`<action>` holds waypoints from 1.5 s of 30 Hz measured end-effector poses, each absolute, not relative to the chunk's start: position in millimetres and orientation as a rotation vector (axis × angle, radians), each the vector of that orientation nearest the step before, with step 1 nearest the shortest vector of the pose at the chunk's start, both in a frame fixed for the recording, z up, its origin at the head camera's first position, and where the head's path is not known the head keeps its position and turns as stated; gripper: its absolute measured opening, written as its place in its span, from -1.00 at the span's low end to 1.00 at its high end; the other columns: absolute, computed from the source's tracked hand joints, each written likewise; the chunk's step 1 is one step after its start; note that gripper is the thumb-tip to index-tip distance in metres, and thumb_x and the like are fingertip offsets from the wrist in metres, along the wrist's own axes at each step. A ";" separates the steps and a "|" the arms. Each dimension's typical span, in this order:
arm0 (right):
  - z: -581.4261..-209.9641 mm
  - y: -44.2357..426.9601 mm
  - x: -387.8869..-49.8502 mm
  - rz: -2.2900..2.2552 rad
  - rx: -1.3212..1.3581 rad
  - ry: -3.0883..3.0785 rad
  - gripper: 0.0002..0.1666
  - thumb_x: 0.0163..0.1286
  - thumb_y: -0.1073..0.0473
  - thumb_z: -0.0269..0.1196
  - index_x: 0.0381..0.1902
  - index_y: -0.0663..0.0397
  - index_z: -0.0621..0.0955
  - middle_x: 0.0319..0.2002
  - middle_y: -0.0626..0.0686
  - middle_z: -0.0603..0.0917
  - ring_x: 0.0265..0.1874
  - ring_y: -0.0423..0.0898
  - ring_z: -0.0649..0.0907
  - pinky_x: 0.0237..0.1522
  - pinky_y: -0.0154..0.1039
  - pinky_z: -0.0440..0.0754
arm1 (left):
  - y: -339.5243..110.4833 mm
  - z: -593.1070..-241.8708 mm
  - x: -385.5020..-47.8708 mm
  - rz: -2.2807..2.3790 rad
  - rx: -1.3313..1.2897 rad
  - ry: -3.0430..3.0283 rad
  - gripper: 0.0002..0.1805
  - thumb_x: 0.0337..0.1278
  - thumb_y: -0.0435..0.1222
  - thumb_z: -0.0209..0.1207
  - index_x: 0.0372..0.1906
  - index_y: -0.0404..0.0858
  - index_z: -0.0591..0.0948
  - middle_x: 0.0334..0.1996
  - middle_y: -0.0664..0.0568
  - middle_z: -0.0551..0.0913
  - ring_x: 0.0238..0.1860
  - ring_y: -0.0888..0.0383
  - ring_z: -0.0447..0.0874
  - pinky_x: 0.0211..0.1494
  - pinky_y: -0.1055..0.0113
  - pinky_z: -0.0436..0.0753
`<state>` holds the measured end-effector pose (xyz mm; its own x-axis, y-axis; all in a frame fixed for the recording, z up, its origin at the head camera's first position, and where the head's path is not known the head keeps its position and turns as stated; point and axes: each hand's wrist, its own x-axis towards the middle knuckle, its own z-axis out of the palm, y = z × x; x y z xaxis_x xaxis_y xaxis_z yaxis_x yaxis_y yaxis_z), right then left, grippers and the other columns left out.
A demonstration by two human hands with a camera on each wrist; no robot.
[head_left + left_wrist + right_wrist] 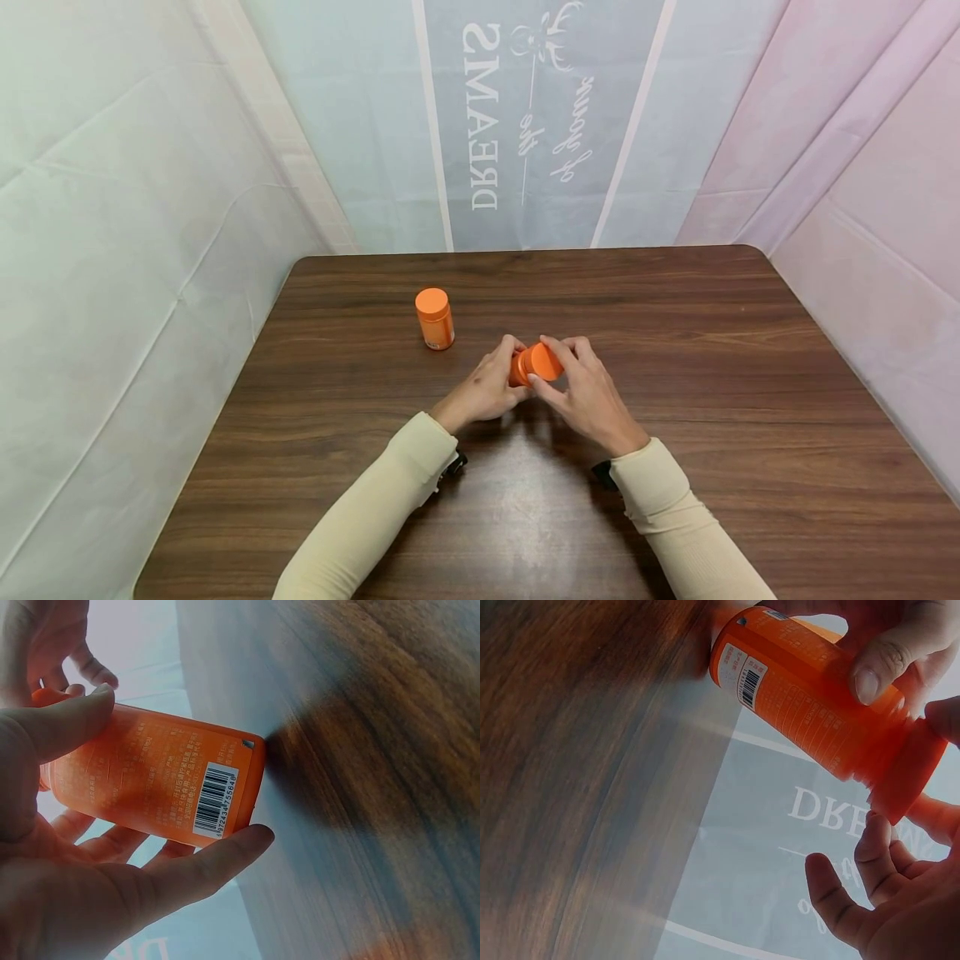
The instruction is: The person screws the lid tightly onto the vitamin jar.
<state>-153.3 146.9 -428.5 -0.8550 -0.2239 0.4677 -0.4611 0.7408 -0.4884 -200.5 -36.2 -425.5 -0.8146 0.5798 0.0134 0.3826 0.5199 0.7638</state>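
An orange bottle (142,776) is held in both hands near the middle of the wooden bench (750,375), tilted, with its orange cap (546,362) towards 3 o'clock in the head view. The left hand (487,387), coming in from 8 o'clock, wraps its fingers round the body, thumb on the opposite side; a barcode label (217,799) shows near the base. The right hand (588,396), at 4 o'clock, pinches the cap between thumb and fingers, its other fingers spread clear of it. Whether the cap is fully seated, or the base touches the bench, I cannot tell. A second orange bottle (436,321) stands upright at 10 o'clock from the held one, capped and apart from both hands. At 12 o'clock, beyond the bench, hangs a lettered backdrop (450,125).
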 end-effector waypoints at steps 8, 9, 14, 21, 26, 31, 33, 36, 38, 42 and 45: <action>-431.4 147.1 -152.6 0.852 0.539 -2.571 -0.31 0.28 0.11 0.43 0.30 0.24 0.49 -0.06 0.22 0.48 -0.38 0.00 0.50 -0.32 -0.12 0.51 | -35.8 -428.1 -198.9 1.158 0.820 2.531 -0.41 0.21 -0.33 0.35 0.20 -0.26 0.27 0.05 -0.12 0.55 -0.09 0.08 0.59 -0.03 0.26 0.60; -431.9 147.2 -152.6 0.853 0.543 -2.568 -0.31 0.28 0.11 0.43 0.30 0.25 0.49 -0.07 0.23 0.48 -0.39 0.01 0.50 -0.33 -0.12 0.51 | -35.8 -428.3 -198.7 1.155 0.819 2.532 -0.42 0.21 -0.33 0.34 0.20 -0.26 0.27 0.04 -0.12 0.55 -0.09 0.09 0.58 -0.04 0.26 0.60; -434.3 147.2 -152.8 0.855 0.551 -2.559 -0.31 0.28 0.12 0.43 0.30 0.26 0.49 -0.08 0.23 0.49 -0.42 0.01 0.50 -0.35 -0.15 0.51 | -34.9 -429.2 -198.1 1.151 0.813 2.531 -0.42 0.22 -0.32 0.34 0.21 -0.25 0.26 0.02 -0.11 0.55 -0.13 0.10 0.58 -0.08 0.29 0.60; -431.4 147.0 -150.5 0.841 0.516 -2.612 -0.32 0.31 0.07 0.40 0.30 0.25 0.48 -0.09 0.20 0.49 -0.36 -0.02 0.50 -0.28 -0.11 0.50 | -33.7 -429.9 -197.0 1.136 0.815 2.550 -0.41 0.21 -0.34 0.34 0.21 -0.24 0.26 0.02 -0.10 0.54 -0.14 0.09 0.56 -0.09 0.28 0.59; -429.9 148.5 -149.5 0.840 0.497 -2.659 -0.24 0.30 0.01 0.41 0.35 0.24 0.44 -0.07 0.20 0.50 -0.32 0.00 0.51 -0.24 -0.08 0.49 | -34.1 -432.5 -197.3 1.145 0.834 2.551 -0.41 0.21 -0.35 0.34 0.21 -0.25 0.27 0.01 -0.10 0.54 -0.15 0.10 0.56 -0.11 0.30 0.59; -429.5 153.6 -149.6 0.820 0.533 -2.674 -0.12 0.22 -0.01 0.48 0.39 0.19 0.40 0.05 0.23 0.50 -0.11 0.11 0.57 -0.09 0.12 0.53 | -35.0 -434.6 -196.2 1.151 0.851 2.555 -0.41 0.21 -0.31 0.35 0.20 -0.24 0.27 0.02 -0.11 0.53 -0.10 0.07 0.55 -0.03 0.24 0.58; -428.5 155.9 -149.6 0.813 0.571 -2.676 -0.10 0.19 0.03 0.51 0.40 0.19 0.40 0.11 0.24 0.48 0.01 0.14 0.56 0.00 0.20 0.52 | -35.2 -435.0 -195.4 1.147 0.842 2.557 -0.41 0.22 -0.29 0.36 0.20 -0.22 0.27 0.03 -0.10 0.53 -0.07 0.04 0.53 0.01 0.20 0.57; -426.0 158.7 -149.2 0.812 0.639 -2.676 -0.12 0.16 0.13 0.51 0.38 0.19 0.41 0.17 0.23 0.46 0.10 0.15 0.53 0.07 0.21 0.51 | -35.1 -435.6 -194.5 1.144 0.829 2.560 -0.41 0.21 -0.27 0.36 0.19 -0.20 0.27 0.04 -0.10 0.54 -0.04 0.02 0.51 0.04 0.16 0.56; -424.8 159.8 -149.0 0.817 0.679 -2.675 -0.16 0.17 0.19 0.50 0.37 0.19 0.42 0.18 0.22 0.46 0.11 0.15 0.53 0.09 0.18 0.52 | -34.7 -436.6 -194.8 1.148 0.836 2.562 -0.40 0.19 -0.28 0.38 0.18 -0.21 0.27 0.04 -0.11 0.54 -0.05 0.02 0.53 0.04 0.16 0.56; -423.6 161.0 -149.0 0.819 0.731 -2.677 -0.23 0.21 0.25 0.46 0.34 0.21 0.43 0.16 0.20 0.49 0.09 0.14 0.54 0.07 0.12 0.55 | -33.9 -438.0 -195.3 1.159 0.862 2.562 -0.40 0.17 -0.31 0.39 0.16 -0.23 0.28 0.02 -0.11 0.56 -0.07 0.04 0.56 0.02 0.18 0.58; -423.5 161.2 -149.1 0.825 0.753 -2.678 -0.26 0.23 0.27 0.43 0.34 0.25 0.42 0.14 0.20 0.50 0.07 0.13 0.56 0.06 0.08 0.57 | -33.5 -439.2 -195.7 1.167 0.877 2.562 -0.41 0.17 -0.32 0.39 0.16 -0.24 0.28 0.01 -0.12 0.56 -0.09 0.06 0.58 0.01 0.20 0.58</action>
